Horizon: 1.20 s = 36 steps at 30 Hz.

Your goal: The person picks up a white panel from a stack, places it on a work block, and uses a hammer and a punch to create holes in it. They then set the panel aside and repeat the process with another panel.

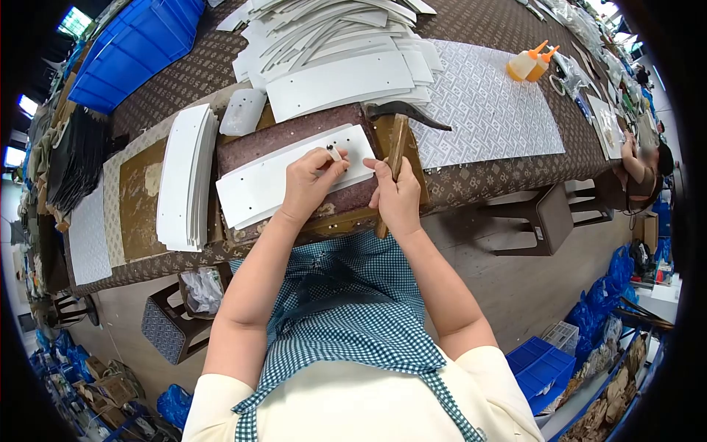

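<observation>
My right hand [398,200] is wrapped round the wooden handle of a hammer [401,118], whose dark, curved metal head lies toward the far side. With fingers pinched, my left hand [313,184] holds a small white piece with a dark end [333,152], too small to name. Just under both hands, white curved panels [254,193] with small dark holes or dots rest on a dark red, speckled block [250,151]. Dark specks are scattered over the block.
Behind the block lies a large pile of white panels [339,85]; another stack [184,177] stands at left, near a clear plastic container [244,112]. A blue bin [136,51], orange-tipped bottles [524,65] and patterned sheet [479,110] are farther back. Stools [541,221] stand below; a person [644,166] sits right.
</observation>
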Available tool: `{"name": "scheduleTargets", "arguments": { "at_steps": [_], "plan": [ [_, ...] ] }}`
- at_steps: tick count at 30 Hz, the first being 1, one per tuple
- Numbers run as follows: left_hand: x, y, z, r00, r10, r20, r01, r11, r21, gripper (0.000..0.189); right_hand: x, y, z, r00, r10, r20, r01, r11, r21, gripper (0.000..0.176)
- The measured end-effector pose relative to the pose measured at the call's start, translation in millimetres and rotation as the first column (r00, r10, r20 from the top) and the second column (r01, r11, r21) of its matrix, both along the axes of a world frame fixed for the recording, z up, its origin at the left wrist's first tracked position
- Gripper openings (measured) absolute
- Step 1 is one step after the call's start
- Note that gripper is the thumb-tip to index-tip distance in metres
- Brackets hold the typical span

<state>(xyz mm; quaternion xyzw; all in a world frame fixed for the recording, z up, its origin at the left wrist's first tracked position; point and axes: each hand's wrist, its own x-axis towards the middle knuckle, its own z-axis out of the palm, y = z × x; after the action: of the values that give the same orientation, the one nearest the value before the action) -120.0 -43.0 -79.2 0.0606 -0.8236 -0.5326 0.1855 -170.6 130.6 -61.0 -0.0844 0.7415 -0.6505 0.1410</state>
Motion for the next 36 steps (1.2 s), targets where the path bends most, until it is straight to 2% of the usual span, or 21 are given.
{"name": "scheduleTargets", "arguments": {
  "at_steps": [4,7,10,12,14,16,18,20,21,22,23,25,26,28,30,32,33,35,36],
  "plan": [
    [-1.4,0.9,-0.3,1.0,0.002,-0.016,-0.003,0.997,-0.078,0.009,-0.3,0.2,1.2,1.0,0.002,0.002,-0.002,1.0,-0.008,0.024],
    [-5.1,3.8,-2.1,0.989,0.0,-0.151,-0.03,0.98,-0.197,0.012,0.9,-0.1,0.8,0.999,-0.032,-0.022,0.032,0.999,-0.03,0.025],
    [-6.5,4.6,2.7,0.985,-0.041,-0.17,0.003,0.976,-0.218,0.013,-8.2,12.9,14.9,0.984,0.159,0.084,-0.156,0.987,-0.033,0.023],
    [-8.3,2.8,-0.2,0.983,-0.037,-0.18,-0.01,0.967,-0.254,0.012,-15.4,20.7,65.0,0.956,0.291,0.042,-0.292,0.956,0.038,0.019],
    [-8.4,3.8,-2.0,0.979,-0.041,-0.202,-0.017,0.961,-0.276,0.011,-18.0,29.0,122.6,0.934,0.346,-0.089,-0.337,0.936,0.102,0.016],
    [-9.1,5.6,-3.1,0.972,-0.031,-0.235,-0.035,0.962,-0.27,0.011,-19.8,37.9,163.8,0.826,0.356,-0.437,-0.417,0.908,-0.048,0.02],
    [-9.6,5.5,-3.5,0.968,-0.025,-0.25,-0.046,0.96,-0.276,0.011,-7.3,38.2,182.8,0.843,0.255,-0.474,-0.403,0.882,-0.243,0.02],
    [-9.1,4.4,-7.0,0.97,-0.022,-0.244,-0.051,0.955,-0.292,0.011,-7.3,42.6,162.7,0.754,0.281,-0.594,-0.409,0.908,-0.09,0.02],
    [-9.0,4.3,-8.1,0.968,-0.024,-0.25,-0.046,0.962,-0.268,0.011,-2.1,48.5,154.1,0.797,0.375,-0.474,-0.311,0.927,0.21,0.021],
    [-8.4,3.2,-7.5,0.971,-0.028,-0.239,-0.043,0.957,-0.287,0.011,-5.1,48.4,144.9,0.721,0.534,-0.442,-0.292,0.812,0.506,0.02],
    [-8.0,2.3,-6.8,0.973,-0.032,-0.229,-0.041,0.951,-0.305,0.011,-8.2,49.8,128.1,0.75,0.631,-0.197,-0.333,0.619,0.711,0.021],
    [-9.4,1.7,-5.0,0.971,-0.038,-0.234,-0.039,0.948,-0.315,0.01,-5.9,60.2,131.1,0.804,0.561,-0.198,-0.368,0.73,0.576,0.022],
    [-10.4,1.5,-5.4,0.967,-0.032,-0.251,-0.048,0.951,-0.306,0.01,-6.0,61.7,149.7,0.8,0.58,-0.152,-0.397,0.702,0.591,0.02],
    [-8.1,3.3,-8.1,0.971,-0.033,-0.238,-0.043,0.95,-0.309,0.01,1.2,61.9,180.4,0.872,0.473,-0.129,-0.388,0.826,0.408,0.02],
    [-6.5,3.3,-9.5,0.978,-0.029,-0.208,-0.036,0.953,-0.302,0.01,10.5,60.1,209.9,0.886,0.324,-0.332,-0.322,0.945,0.064,0.025],
    [-8.1,3.1,-8.5,0.98,-0.022,-0.195,-0.037,0.955,-0.294,0.01,10.5,50.1,219.2,0.843,0.187,-0.504,-0.339,0.913,-0.229,0.027],
    [-7.6,3.4,-8.1,0.981,-0.021,-0.194,-0.036,0.957,-0.288,0.01,10.4,45.1,213.3,0.825,0.182,-0.534,-0.361,0.898,-0.251,0.026],
    [-4.3,3.3,-7.5,0.983,-0.016,-0.181,-0.037,0.958,-0.285,0.011,2.6,50.0,174.3,0.762,0.261,-0.593,-0.345,0.938,-0.029,0.023],
    [-1.2,2.9,-7.1,0.984,-0.015,-0.18,-0.037,0.958,-0.285,0.012,6.5,47.8,161.6,0.772,0.356,-0.526,-0.26,0.933,0.25,0.022]
  ]
}}
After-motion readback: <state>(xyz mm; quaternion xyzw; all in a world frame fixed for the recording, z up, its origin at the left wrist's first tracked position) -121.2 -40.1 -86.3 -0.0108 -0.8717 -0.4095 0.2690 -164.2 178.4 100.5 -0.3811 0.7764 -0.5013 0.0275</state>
